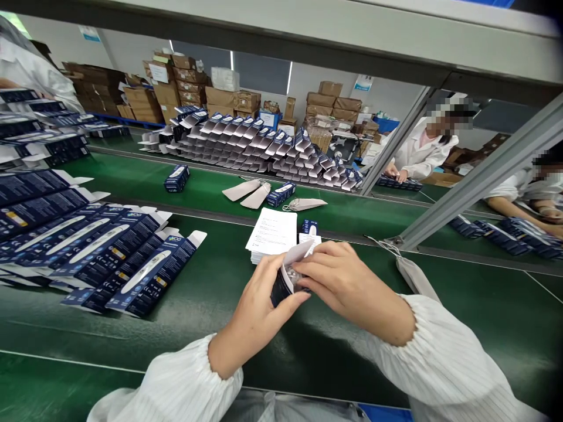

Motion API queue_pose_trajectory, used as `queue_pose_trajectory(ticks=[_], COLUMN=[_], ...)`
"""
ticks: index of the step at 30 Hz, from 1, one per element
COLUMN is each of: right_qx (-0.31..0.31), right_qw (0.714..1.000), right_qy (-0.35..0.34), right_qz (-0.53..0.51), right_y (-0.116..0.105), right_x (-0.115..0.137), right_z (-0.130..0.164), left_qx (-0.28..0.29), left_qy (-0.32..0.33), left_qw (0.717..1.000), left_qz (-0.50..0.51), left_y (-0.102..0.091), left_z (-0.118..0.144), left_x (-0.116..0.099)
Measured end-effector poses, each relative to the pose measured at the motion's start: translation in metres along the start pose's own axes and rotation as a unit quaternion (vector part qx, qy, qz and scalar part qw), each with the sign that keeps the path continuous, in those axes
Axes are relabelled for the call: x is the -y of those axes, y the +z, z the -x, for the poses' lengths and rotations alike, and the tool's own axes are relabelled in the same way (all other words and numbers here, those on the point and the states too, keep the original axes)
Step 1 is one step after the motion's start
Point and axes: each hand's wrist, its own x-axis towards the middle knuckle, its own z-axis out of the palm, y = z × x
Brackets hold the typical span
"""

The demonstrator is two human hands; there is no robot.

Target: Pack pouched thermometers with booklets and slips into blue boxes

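A: Where's the box?
B: Small dark-blue cardboard carton (pixel 281 285) with a white open flap, held between both hands above the green table (pixel 308 346). Left hand (pixel 255 310) wraps it from below and the left, thumb pressed on its lower edge. Right hand (pixel 341 281) sits over the open end, fingers curled in at the flap, pinching something pale inside; can't tell what.

A: Around them?
B: Just beyond the hands, a stack of white printed leaflets (pixel 272 232), and a small upright blue box (pixel 309 228) touching its right side. Left of the left hand, a fanned row of flat dark-blue cartons (pixel 127 266) with a white pen-shaped device pictured on them. Right of the right hand, a grey pouch with a cord (pixel 416 275). Farther out, beige pouches (pixel 248 192) and a big shingled pile of folded blue cartons (pixel 264 146).

A: Anything blocking? Text?
B: Nothing between hands and carton. A grey metal frame bar (pixel 479 176) slants on the right; workers in white coats (pixel 422 152) behind it. Carton print too small to read.
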Motion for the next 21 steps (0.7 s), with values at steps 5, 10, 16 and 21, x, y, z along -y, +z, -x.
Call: queue_pose_trajectory(ticks=[5,10,16,21], right_qx=[-0.221,-0.218,-0.204,-0.251], right_qw=[0.923,0.75,0.786,0.837], right_qy=[0.188,0.33,0.313,0.23], right_qz=[-0.254,-0.531,-0.492,-0.428], right_y=[0.045,0.082,0.084,0.08], right_x=[0.009,0.029,0.033,0.021], right_z=[0.017,0.019,0.013,0.017], left_qx=[-0.047,-0.068,-0.027,-0.011], left_qy=[-0.048,-0.101,-0.159,-0.088], left_qw=[0.994,0.969,0.944,0.961], left_qz=[0.091,0.215,0.289,0.263], left_y=[0.014,0.036,0.03,0.018], left_z=[0.014,0.019,0.003,-0.002], left_x=[0.013,0.013,-0.007,-0.002])
